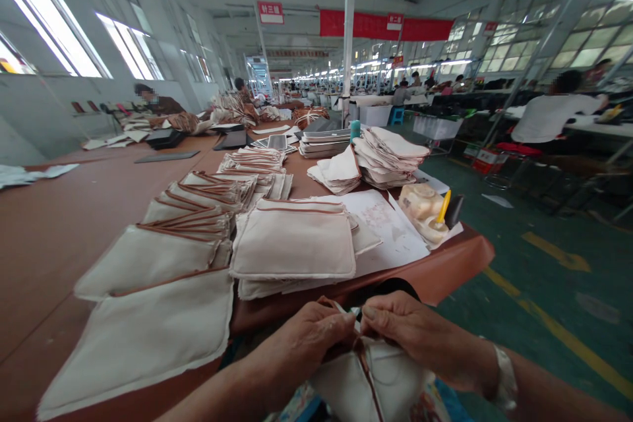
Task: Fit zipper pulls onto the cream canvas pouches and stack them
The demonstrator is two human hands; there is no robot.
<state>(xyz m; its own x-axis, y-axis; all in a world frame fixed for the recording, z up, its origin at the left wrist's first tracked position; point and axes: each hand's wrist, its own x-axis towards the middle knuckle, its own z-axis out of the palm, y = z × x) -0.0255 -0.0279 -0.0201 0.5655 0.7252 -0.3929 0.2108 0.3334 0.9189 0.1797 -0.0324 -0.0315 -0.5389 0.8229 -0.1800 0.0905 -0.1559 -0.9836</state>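
Observation:
Near the bottom centre, below the table's front edge, my left hand [324, 333] pinches the upper edge of a white fabric piece with brown trim [346, 386]. My right hand [403, 323] is closed on the same piece, close beside the left, fingertips nearly touching. The piece hangs down from both hands, with a brown strip running down its middle. Just beyond the hands, a stack of white pouches [297, 244] lies at the table's front edge. Overlapping rows of similar brown-edged pieces [153, 323] spread to the left.
The brown-covered table [59, 224] reaches far forward. A glue container [420, 201] with a yellow-handled tool stands at its right corner, beside white paper [390, 227]. Behind are piled white pieces [388, 155] and a teal spool [355, 129]. People sit farther off on both sides.

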